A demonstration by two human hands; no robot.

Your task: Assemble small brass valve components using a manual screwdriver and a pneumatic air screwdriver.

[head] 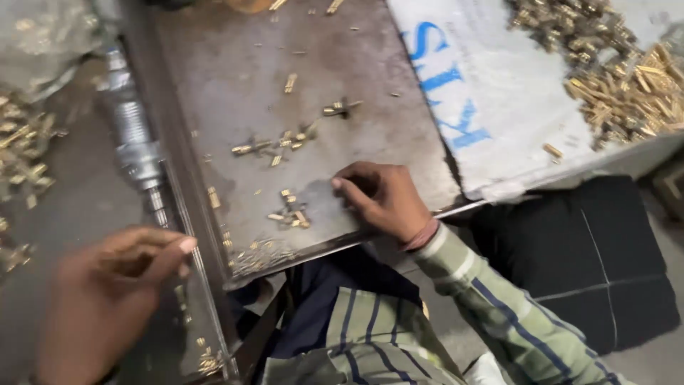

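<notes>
Grey metal tray [235, 71] carries scattered brass pieces [291, 214] (mostly small).

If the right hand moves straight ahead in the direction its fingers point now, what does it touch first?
Probably the small cluster of brass pieces on the metal tray, just left of the right hand; its fingertips point that way.

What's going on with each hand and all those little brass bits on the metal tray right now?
right hand: resting on the metal tray, fingers curled, by a small cluster of brass pieces.
left hand: raised off the tray's left edge, blurred, fingers closed.
brass pile: heaped on the white sack.
scattered brass pieces: lying loose mid-tray.
</notes>
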